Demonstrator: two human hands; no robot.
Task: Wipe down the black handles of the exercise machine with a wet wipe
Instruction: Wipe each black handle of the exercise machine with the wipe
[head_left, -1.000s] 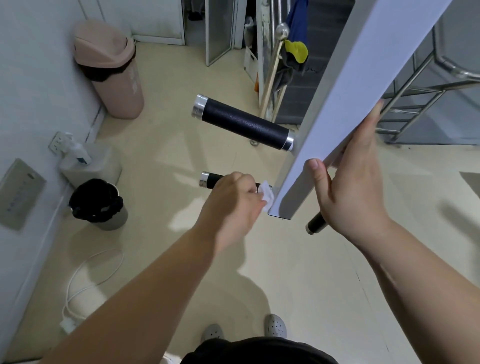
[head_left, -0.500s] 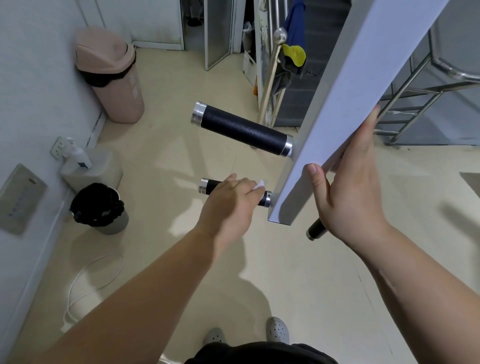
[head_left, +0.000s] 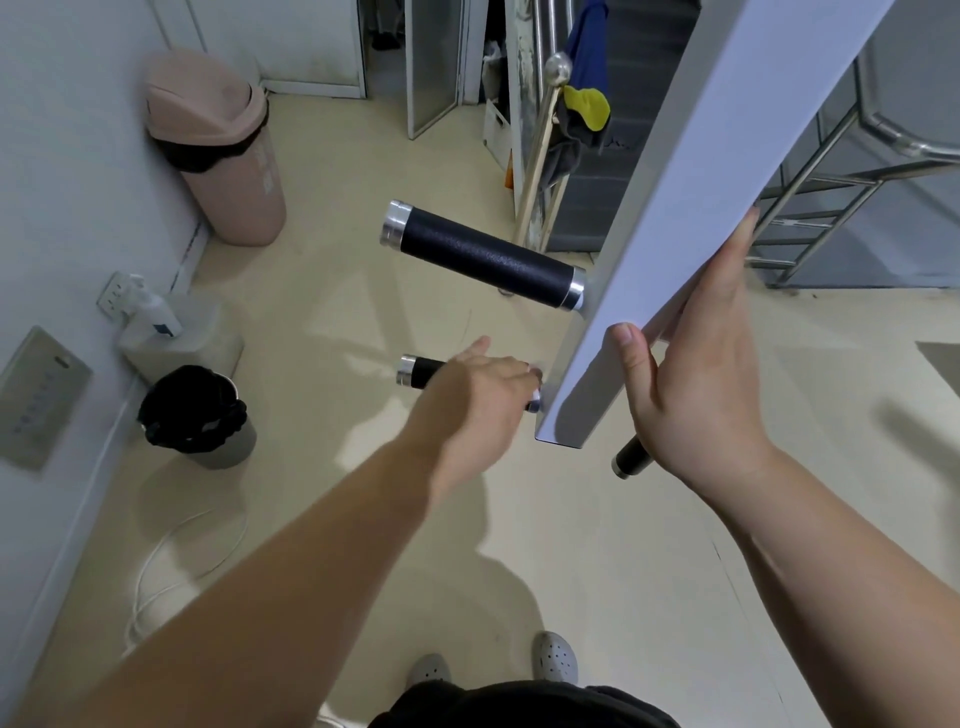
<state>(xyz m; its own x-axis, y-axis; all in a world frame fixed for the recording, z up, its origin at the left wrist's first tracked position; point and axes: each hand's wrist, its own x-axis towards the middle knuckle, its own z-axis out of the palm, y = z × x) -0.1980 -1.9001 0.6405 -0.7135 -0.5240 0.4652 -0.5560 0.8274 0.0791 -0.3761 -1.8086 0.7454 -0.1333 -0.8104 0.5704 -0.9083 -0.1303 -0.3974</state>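
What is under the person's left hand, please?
The lower black handle, its capped end sticking out. A sliver of white wipe shows beside the left hand; the rest is covered.

- We log the upper handle (head_left: 485, 257) black, fine-grained — silver-capped.
- Swing-lid bin (head_left: 228, 197) pink, liner (head_left: 205, 156) black.
- Machine beam (head_left: 701, 208) pale lilac-white.
- Floor (head_left: 332, 171) cream, we note.
- Clogs (head_left: 556, 657) grey, dotted holes.
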